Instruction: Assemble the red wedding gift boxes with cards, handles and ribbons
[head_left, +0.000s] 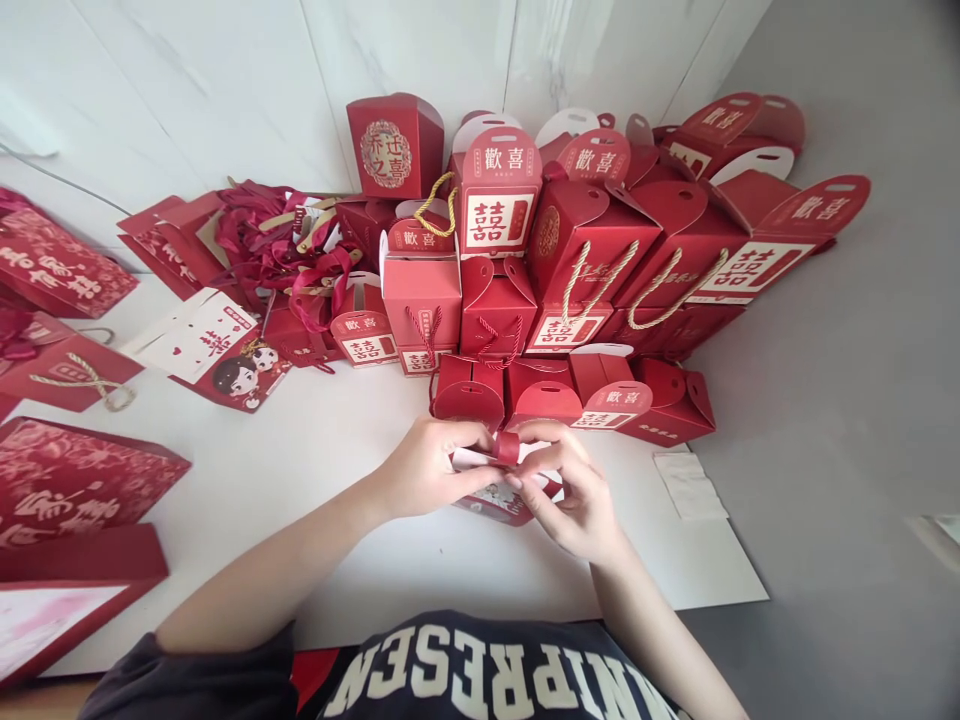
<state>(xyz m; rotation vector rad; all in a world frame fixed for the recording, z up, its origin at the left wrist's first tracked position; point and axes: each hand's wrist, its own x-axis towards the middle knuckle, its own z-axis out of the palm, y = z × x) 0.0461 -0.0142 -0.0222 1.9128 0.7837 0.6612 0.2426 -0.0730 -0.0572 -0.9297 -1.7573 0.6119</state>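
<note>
Close in front of my body, both hands meet over a small red and white gift box [491, 503] with a printed picture on its side. My left hand [426, 468] is closed on the box's top edge, thumb in front and fingers behind. From the other side my right hand [576, 490] pinches at the same top edge, thumb and fingertips together. Between the fingertips a dark red ribbon [508, 447] stands up in a loop. My fingers cover most of the box's top, so how the ribbon is fastened there cannot be seen.
Red gift boxes [499, 305] stand stacked against the wall beyond my hands. A heap of red ribbons [259, 235] lies left of them, near a white-topped box with cartoon figures [217, 345]. Larger red bags [86, 475] line the left. White tissue [690, 485] lies at right.
</note>
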